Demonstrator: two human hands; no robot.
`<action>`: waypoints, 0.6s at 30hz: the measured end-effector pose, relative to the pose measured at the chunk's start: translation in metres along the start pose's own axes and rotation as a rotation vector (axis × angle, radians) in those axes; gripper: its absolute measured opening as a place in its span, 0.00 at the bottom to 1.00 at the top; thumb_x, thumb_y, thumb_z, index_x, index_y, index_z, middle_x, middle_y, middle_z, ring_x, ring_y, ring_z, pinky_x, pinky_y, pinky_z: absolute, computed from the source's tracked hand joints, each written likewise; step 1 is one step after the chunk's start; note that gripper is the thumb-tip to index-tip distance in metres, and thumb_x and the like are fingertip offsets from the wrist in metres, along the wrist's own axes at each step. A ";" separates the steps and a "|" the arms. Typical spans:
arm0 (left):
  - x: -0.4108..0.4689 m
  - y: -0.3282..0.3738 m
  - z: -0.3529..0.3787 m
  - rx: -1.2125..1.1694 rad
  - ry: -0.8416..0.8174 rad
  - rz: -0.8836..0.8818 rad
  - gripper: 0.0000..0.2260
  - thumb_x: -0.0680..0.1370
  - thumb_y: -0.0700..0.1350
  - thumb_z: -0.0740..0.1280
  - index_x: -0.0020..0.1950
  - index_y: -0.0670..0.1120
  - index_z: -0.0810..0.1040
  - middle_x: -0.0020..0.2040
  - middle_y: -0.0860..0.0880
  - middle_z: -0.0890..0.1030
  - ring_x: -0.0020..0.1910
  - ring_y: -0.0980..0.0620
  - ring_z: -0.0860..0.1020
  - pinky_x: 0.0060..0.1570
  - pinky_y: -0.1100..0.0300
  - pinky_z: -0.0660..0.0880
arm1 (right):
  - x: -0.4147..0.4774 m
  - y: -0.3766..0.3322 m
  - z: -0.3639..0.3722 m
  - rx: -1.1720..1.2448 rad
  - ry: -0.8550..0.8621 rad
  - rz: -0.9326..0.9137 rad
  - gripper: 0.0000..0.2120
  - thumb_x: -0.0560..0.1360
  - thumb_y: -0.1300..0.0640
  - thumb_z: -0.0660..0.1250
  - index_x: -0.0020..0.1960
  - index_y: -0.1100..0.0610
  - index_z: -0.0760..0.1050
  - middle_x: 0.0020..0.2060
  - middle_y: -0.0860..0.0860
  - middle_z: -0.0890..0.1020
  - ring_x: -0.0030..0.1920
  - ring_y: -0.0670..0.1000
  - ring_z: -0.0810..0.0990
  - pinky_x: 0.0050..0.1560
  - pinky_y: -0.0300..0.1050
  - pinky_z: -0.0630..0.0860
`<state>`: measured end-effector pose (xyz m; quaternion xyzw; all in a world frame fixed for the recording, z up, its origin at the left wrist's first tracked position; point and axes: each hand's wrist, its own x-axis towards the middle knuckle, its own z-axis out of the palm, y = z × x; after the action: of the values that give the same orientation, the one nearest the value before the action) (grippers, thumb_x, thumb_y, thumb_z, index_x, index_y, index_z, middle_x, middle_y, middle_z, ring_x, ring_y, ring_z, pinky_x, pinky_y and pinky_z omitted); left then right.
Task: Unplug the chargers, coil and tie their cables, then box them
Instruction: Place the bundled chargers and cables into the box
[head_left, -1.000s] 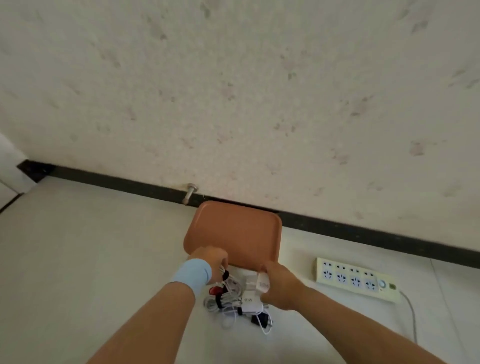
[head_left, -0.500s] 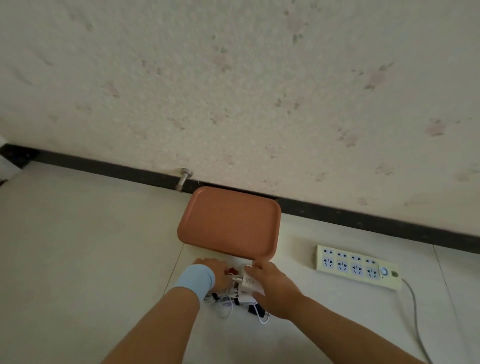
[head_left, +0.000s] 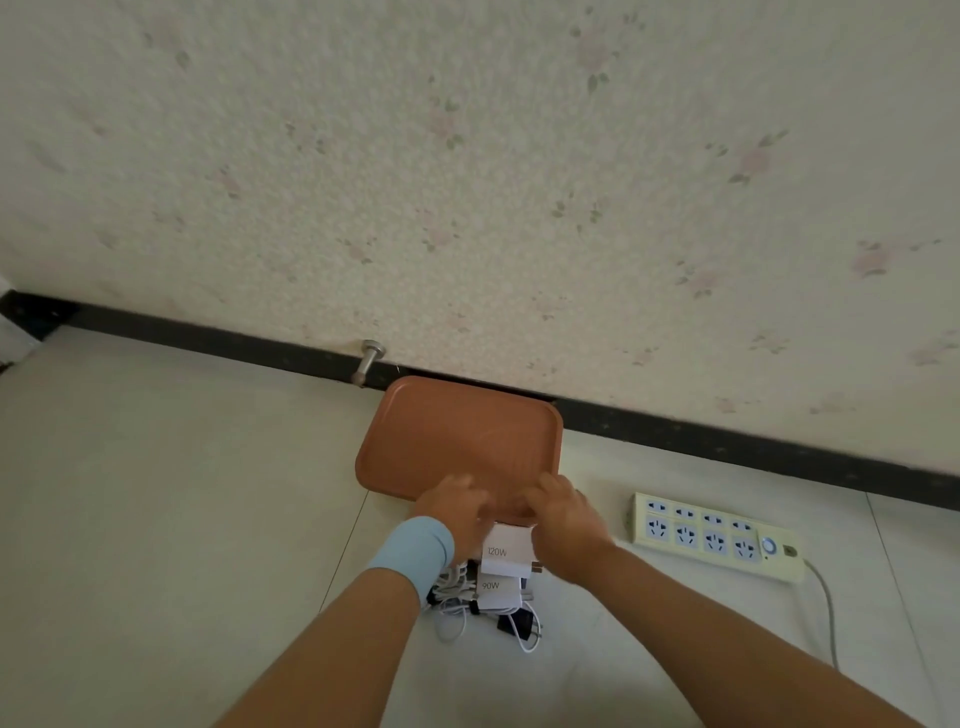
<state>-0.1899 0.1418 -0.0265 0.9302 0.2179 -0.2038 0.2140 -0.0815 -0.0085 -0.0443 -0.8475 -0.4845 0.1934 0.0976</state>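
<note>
Both hands have moved forward from the pile of chargers to the near edge of the tray (head_left: 457, 415), and the white charger that the right hand held up a moment ago now shows between the two wrists. The left hand (head_left: 457, 512), with a light blue wristband (head_left: 413, 553), and the right hand (head_left: 563, 519) sit side by side over the tray's near rim, and the right hand's fingers (head_left: 550, 486) are spread and fairly straight. The left hand's fingers are blurred and both thumbs are hidden, so I cannot tell whether either hand grips anything. Just behind the fingers lies the 120W charger (head_left: 506, 553), a white block with grey lettering and its metal prongs pointing right; its far end is covered by the hands. Directly below it is the 90W charger (head_left: 498, 592), also white. Their white cables (head_left: 452, 597) lie coiled and bound with black ties beside the left wrist, with a black plug (head_left: 519, 623) nearest the camera. All of this rests on the pale floor, outside the tray. To the right, apart from the pile, lies a cream power strip (head_left: 711, 538).
</note>
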 end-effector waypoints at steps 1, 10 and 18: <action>0.004 -0.002 -0.003 0.005 0.052 0.009 0.15 0.81 0.48 0.60 0.67 0.51 0.75 0.65 0.49 0.71 0.67 0.48 0.67 0.63 0.53 0.70 | 0.005 0.004 -0.004 -0.069 -0.015 -0.018 0.21 0.77 0.65 0.61 0.67 0.52 0.73 0.63 0.50 0.73 0.63 0.52 0.71 0.67 0.49 0.70; 0.038 -0.017 0.011 0.169 0.003 0.069 0.30 0.78 0.40 0.66 0.78 0.46 0.61 0.80 0.50 0.54 0.78 0.49 0.53 0.74 0.53 0.62 | 0.036 0.020 0.002 -0.549 -0.183 -0.271 0.29 0.83 0.57 0.62 0.80 0.62 0.56 0.78 0.63 0.60 0.76 0.64 0.64 0.77 0.57 0.61; 0.053 -0.019 0.016 0.213 0.043 0.091 0.26 0.77 0.44 0.70 0.74 0.46 0.69 0.77 0.49 0.62 0.74 0.47 0.61 0.70 0.52 0.66 | 0.037 0.024 0.001 -0.720 -0.237 -0.419 0.26 0.87 0.58 0.49 0.80 0.68 0.47 0.78 0.70 0.54 0.76 0.71 0.59 0.76 0.63 0.62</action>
<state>-0.1601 0.1663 -0.0706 0.9607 0.1571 -0.1959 0.1181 -0.0467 0.0110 -0.0622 -0.6827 -0.6905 0.0841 -0.2237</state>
